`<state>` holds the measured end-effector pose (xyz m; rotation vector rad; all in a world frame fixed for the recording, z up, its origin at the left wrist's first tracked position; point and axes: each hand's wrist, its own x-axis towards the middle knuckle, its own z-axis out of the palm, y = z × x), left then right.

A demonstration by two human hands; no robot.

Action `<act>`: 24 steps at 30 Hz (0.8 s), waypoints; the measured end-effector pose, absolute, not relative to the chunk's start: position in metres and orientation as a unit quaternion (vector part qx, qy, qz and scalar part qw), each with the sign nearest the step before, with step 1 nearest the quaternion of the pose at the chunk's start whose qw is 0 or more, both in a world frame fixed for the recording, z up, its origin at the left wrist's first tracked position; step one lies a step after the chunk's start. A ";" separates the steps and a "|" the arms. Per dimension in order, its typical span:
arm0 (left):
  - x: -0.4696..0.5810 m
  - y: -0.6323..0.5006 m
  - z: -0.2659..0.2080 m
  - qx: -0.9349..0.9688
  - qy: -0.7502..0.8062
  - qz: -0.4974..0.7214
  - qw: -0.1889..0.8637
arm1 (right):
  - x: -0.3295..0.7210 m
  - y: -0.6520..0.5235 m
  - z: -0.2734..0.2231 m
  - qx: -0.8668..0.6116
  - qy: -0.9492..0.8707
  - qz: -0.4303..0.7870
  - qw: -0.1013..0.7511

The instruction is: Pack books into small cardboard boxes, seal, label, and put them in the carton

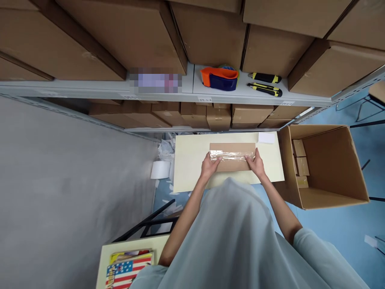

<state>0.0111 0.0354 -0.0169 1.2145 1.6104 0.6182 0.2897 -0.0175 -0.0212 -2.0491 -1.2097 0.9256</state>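
Note:
A flat brown cardboard box point(233, 165) with clear tape across its middle is between my hands, over a pale yellow table. My left hand point(209, 165) grips its left end, thumb on the top face near the tape. At the right end, my right hand point(255, 162) holds the box the same way, its thumb lying by the tape. The fingers under the box are hidden. I cannot tell whether the box rests on the table point(192, 160) or is raised slightly.
A large open carton point(327, 196) with several small boxes stands at the right. Ahead, a shelf holds cartons, an orange-and-blue tape dispenser point(219, 78) and two utility knives point(266, 83). A white card stack point(266, 138) lies at the table's back right; a white roll point(160, 169) is left.

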 end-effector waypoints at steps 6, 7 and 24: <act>0.005 0.023 -0.012 0.532 0.649 0.277 0.468 | 0.302 -0.034 0.005 -0.729 -0.492 0.306 0.364; 0.005 0.020 -0.014 0.537 0.655 0.266 0.459 | 0.304 -0.038 0.004 -0.728 -0.493 0.307 0.364; 0.022 0.004 -0.030 0.542 0.683 0.239 0.428 | 0.312 -0.040 -0.021 -0.698 -0.511 0.354 0.354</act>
